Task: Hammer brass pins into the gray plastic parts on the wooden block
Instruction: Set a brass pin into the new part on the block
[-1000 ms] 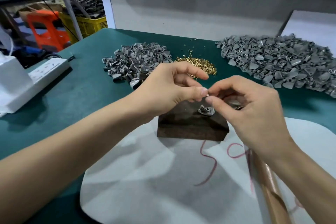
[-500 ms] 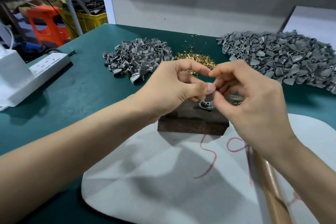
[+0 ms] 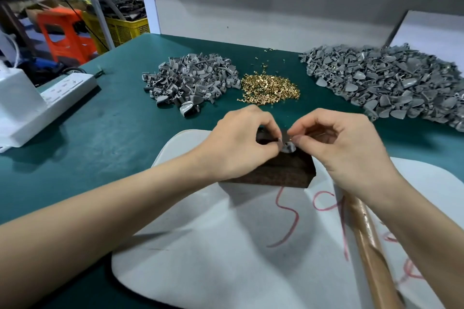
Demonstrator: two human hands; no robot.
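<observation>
1. The left hand [image 3: 241, 143] curls in, its fingertips pinching the gray part [image 3: 288, 148] that sits on top of the wooden block [image 3: 283, 170].
2. The right hand [image 3: 346, 153] pinches what looks like a brass pin [image 3: 290, 137] right above that part. I judge the pin is being seated and is not yet hammered.
3. The hammer handle [image 3: 371, 246] lies at 5 o'clock from the block, under the right wrist, with its head hidden.
4. The pin heap [image 3: 271, 88] sits at 12 o'clock on the bench [image 3: 100, 133], with gray heaps at 11 [image 3: 190, 80] and 2 [image 3: 391, 83]. Which heap is finished I cannot tell, but plenty looks left to do.
</observation>
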